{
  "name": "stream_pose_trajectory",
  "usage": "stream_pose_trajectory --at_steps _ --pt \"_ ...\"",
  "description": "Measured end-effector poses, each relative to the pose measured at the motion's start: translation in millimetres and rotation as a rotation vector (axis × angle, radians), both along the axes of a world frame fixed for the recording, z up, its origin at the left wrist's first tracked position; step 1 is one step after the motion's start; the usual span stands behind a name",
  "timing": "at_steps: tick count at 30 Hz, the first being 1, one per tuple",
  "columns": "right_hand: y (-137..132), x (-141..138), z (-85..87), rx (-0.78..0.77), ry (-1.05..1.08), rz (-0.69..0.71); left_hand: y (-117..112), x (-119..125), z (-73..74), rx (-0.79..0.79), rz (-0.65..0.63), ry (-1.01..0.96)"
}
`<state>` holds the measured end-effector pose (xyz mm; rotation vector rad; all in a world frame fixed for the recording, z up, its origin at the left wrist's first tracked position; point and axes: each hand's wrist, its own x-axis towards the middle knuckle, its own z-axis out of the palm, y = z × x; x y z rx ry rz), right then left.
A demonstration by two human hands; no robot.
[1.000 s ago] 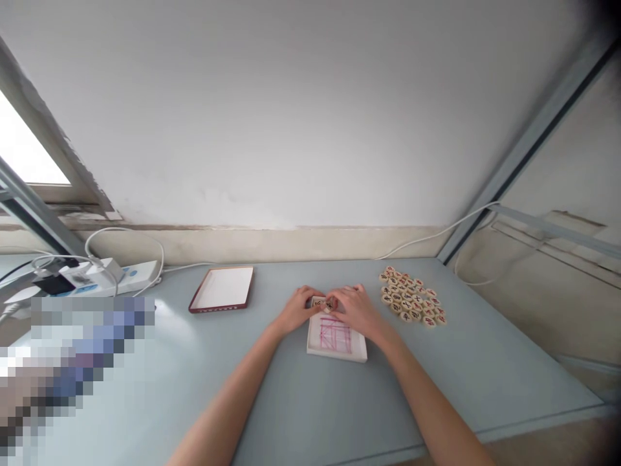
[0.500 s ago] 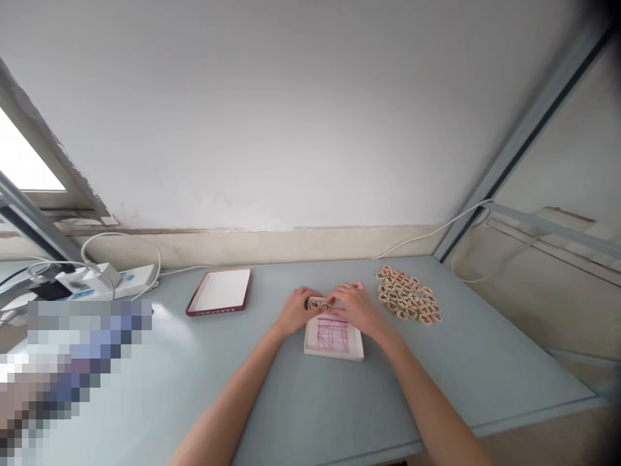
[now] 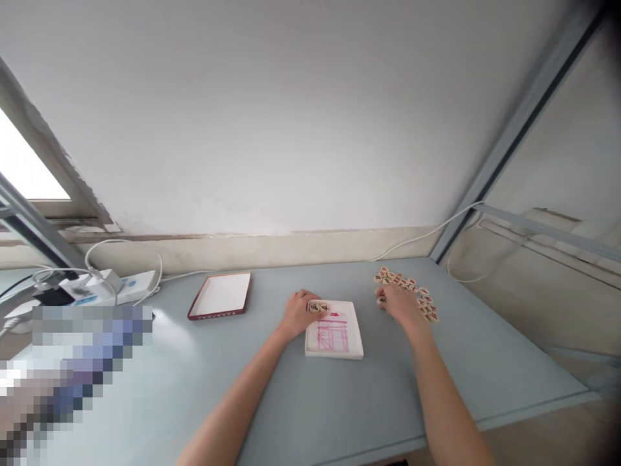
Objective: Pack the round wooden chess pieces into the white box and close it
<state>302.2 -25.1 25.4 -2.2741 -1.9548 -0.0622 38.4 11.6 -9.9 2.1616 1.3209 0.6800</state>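
A shallow white box (image 3: 334, 353) with a pink-red grid printed on its floor sits before me. My left hand (image 3: 295, 316) curls around its far left corner, fingers closed against two round xiangqi pieces (image 3: 320, 307) with dark characters, side by side inside the far edge. My right hand (image 3: 400, 304) is over the left side of a pile of xiangqi pieces (image 3: 424, 292), hiding part of it. Its fingers pinch a dark-marked xiangqi piece (image 3: 381, 300) at the pile's edge.
A dark red box lid (image 3: 220, 294) with a white inside lies at the back left. Behind it to the left are a white power strip (image 3: 138, 283) with plugs and cables. A wall bounds the blue-grey table (image 3: 272, 414), and metal posts rise at both sides.
My right hand has left the white box and moved right to the pile, where it now pinches a piece. My left hand has stayed at the box corner with the two pieces.
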Motion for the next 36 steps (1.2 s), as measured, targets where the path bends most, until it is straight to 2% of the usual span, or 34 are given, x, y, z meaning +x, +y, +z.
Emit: stream_pose_trajectory --at_steps 6,9,11,15,18,22,26,29,36 --pt "1 -1 4.5 -0.061 -0.053 -0.127 -1 -1 1.2 0.004 0.003 0.017" --pt "-1 -4 11.5 -0.062 -0.017 -0.117 0 -1 -1.1 0.015 -0.003 0.023" --pt "-3 -12 17.9 -0.025 0.11 -0.013 1 -1 -3.2 0.024 -0.002 0.024" --pt "-5 -42 25.1 -0.04 0.427 0.392 2 -1 -5.7 0.039 0.001 0.028" --pt "-5 -65 22.5 -0.107 0.429 0.54 1 -1 -5.3 0.047 0.003 0.051" --pt "-4 -75 16.4 -0.072 0.346 0.559 1 -2 -4.2 0.049 -0.004 0.058" --pt "-1 -71 10.0 0.026 0.289 0.566 0 -3 -3.1 0.056 -0.01 0.043" --pt "1 -69 5.5 0.022 0.251 0.567 0 -3 -1.4 0.048 -0.015 0.039" --pt "3 -59 8.3 0.036 0.205 0.543 0 -5 -0.4 0.043 -0.039 -0.01"
